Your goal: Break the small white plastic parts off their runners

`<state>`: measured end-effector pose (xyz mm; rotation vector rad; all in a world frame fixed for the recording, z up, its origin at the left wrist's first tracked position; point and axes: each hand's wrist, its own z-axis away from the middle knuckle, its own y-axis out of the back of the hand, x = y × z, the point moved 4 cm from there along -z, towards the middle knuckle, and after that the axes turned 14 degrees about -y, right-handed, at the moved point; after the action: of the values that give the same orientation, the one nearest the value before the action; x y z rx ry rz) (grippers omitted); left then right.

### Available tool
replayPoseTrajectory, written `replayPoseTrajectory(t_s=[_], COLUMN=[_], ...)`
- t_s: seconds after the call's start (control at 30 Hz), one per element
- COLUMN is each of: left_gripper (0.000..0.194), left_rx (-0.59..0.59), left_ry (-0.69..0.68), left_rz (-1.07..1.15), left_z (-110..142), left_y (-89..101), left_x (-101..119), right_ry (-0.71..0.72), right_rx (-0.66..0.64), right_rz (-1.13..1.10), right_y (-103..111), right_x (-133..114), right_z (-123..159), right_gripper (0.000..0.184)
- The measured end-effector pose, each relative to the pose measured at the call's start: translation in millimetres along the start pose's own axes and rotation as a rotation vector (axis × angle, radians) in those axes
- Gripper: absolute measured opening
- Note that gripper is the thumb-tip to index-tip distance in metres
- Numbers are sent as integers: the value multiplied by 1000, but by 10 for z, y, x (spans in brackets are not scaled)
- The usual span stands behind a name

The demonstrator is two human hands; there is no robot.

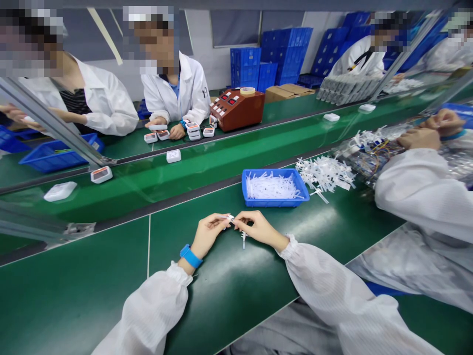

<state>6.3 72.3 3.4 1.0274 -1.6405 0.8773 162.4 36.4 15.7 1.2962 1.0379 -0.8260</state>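
Observation:
My left hand (207, 233) and my right hand (256, 229) meet just above the green table (92, 291), fingertips pinched together on a small white plastic part (231, 218). A second small white piece (244, 239) hangs or lies just below my right fingers. A blue band (190, 256) sits on my left wrist. Both arms wear white sleeves. A blue tray (274, 187) of white plastic strips stands just beyond my hands.
A loose heap of white strips (325, 173) lies right of the tray. A co-worker's sleeve (417, 192) and hands work at the right. Across the green conveyor (155, 177), carrying small white devices (173, 156), two people sit by a brown machine (237, 108).

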Motion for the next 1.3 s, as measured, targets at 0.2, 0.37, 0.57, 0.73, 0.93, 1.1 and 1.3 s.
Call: replayPoseTrajectory(t_s=[0.2, 0.37, 0.57, 0.73, 0.93, 1.1, 1.3], left_gripper=[16, 14, 14, 15, 17, 18, 20], left_rx=[-19, -40, -79, -100, -147, -182, -214], left_ry=[16, -35, -85, -128, -188, -236, -249], left_rz=[-19, -82, -125, -182, -271, -343, -405], left_z=[3, -1, -2, 9, 9, 15, 24], left_y=[12, 23, 21, 14, 2, 7, 5], left_x=[-24, -29, -1, 12, 24, 32, 34], right_ry=[-9, -17, -10, 7, 22, 28, 25], right_rx=[-16, -12, -6, 2, -2, -5, -7], right_rz=[-21, -22, -6, 8, 41, 68, 106], right_y=[1, 0, 13, 18, 10, 11, 3], right_x=[15, 38, 23, -26, -36, -17, -2], right_z=[-2, -10, -3, 1, 5, 5, -5], right_gripper=[31, 31, 28, 29, 29, 30, 34])
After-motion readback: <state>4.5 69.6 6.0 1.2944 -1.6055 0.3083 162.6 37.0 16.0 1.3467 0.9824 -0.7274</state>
